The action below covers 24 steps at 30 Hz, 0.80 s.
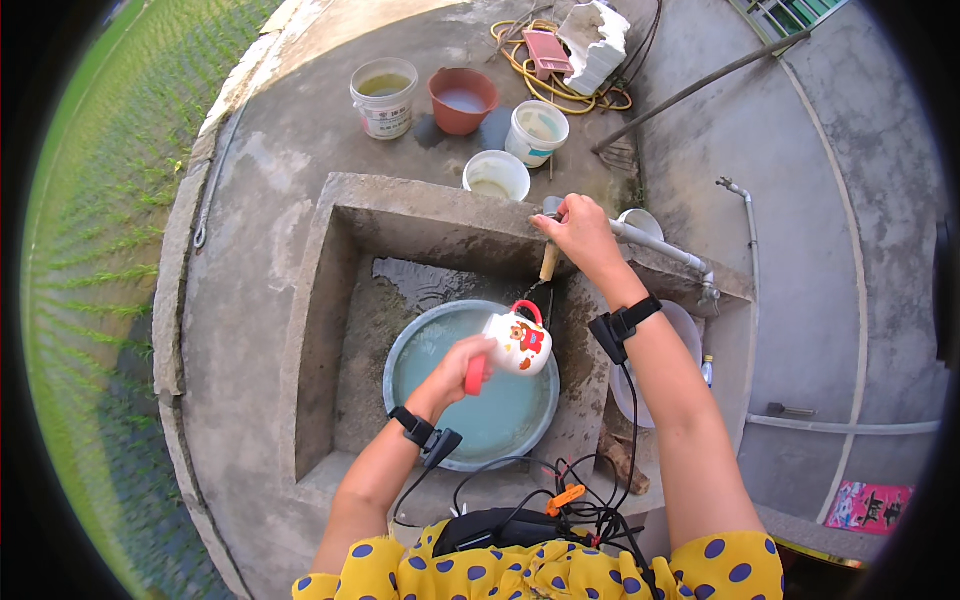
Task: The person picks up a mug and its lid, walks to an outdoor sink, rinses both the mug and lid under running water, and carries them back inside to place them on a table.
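One head-worn fisheye looks down over the sink (400, 196).

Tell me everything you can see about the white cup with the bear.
The white cup has a rounded, smooth-looking body with a bear print, mostly red and brown, a red loop at its upper end, and another red part beside the left hand. Plastic or ceramic, I can't tell. That hand grips it, tilted, over the light-blue basin of cloudy water.

A reddish-brown bucket (463, 115) stands between two white buckets (387, 122). Beyond, a pink object (547, 53) lies beside a white foam block (596, 45). Green plants (110, 190) grow at left.
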Tool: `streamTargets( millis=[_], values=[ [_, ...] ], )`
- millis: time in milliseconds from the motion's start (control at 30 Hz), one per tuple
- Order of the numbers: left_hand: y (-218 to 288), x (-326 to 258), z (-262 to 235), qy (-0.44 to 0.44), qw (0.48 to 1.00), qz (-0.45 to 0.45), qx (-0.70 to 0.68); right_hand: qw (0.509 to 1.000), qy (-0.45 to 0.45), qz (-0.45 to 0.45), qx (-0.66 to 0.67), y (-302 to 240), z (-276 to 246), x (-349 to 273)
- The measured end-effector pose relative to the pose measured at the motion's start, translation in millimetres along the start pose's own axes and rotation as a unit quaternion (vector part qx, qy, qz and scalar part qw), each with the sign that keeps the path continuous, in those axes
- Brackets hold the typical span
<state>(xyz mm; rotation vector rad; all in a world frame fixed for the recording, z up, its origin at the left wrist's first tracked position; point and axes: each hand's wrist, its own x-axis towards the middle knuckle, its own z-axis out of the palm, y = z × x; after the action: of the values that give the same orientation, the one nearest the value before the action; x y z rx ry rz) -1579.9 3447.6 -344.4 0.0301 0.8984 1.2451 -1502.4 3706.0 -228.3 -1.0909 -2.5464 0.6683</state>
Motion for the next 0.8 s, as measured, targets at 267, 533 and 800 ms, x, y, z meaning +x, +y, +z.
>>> streamTargets(
  millis=[267, 533, 800],
  values=[
    [2, -16, -13, 0.020, 1.000, 0.001, 0.022, 0.995, 0.065, -0.011, -0.074, -10, 7, -1],
    [3, -35, -24, 0.030, 0.999, 0.016, 0.010, 0.996, 0.049, 0.010, -0.072, -14, 7, 1],
    [5, -61, -42, 0.052, 0.998, 0.024, -0.006, 0.996, 0.037, 0.035, -0.067, -16, 7, 1]
  ],
)
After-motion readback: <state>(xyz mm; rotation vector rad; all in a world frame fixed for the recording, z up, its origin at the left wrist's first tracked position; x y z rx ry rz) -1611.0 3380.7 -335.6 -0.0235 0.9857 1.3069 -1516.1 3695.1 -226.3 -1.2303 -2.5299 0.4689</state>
